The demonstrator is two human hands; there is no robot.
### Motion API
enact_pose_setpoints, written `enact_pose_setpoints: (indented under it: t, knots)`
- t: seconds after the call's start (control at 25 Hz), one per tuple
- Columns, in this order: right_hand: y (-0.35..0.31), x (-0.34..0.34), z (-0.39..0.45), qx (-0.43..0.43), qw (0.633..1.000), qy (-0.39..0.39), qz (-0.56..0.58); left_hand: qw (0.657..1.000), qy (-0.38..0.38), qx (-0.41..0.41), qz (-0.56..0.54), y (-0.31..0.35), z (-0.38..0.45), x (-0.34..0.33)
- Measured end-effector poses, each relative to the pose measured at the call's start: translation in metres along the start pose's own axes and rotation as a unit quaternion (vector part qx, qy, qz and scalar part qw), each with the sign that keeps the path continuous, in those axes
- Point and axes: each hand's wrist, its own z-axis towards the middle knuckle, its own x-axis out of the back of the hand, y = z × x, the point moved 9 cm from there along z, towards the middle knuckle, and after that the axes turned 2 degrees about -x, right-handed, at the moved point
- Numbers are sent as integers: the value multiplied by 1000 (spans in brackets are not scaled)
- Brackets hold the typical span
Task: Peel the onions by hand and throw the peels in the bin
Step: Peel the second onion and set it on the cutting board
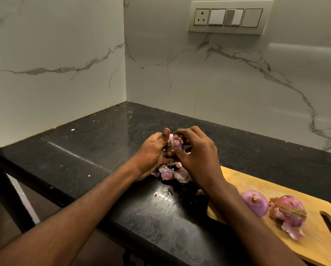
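Both hands meet over the black counter around a small purple onion (175,142). My left hand (154,152) grips it from the left with the thumb raised. My right hand (197,153) pinches its skin at the top with curled fingers. Under the hands lies a heap of pink peels (172,172) on the counter. On the wooden cutting board (247,184) at the right sit a peeled purple onion (255,202) and an onion with loose papery skin and dry roots (289,212). No bin is in view.
The black stone counter (103,143) runs into a corner of white marble walls, with small peel scraps (170,191) near its front edge. A switch and socket panel (228,17) is on the right wall. The counter's front edge drops off at lower left.
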Motion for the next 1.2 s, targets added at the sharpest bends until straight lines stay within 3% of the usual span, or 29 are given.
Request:
enact_pose_setpoints:
  t: [0.2, 0.64, 1.2]
  knots:
    - [5, 7, 0, -3, 1000, 21, 0, 1000, -22, 0, 8, 5, -3, -7]
    - [11, 2, 1, -3, 1000, -12, -19, 1000, 28, 1, -5, 4, -3, 5]
    - [-4, 6, -2, 15, 997, 43, -67, 998, 61, -11, -14, 2, 0, 13]
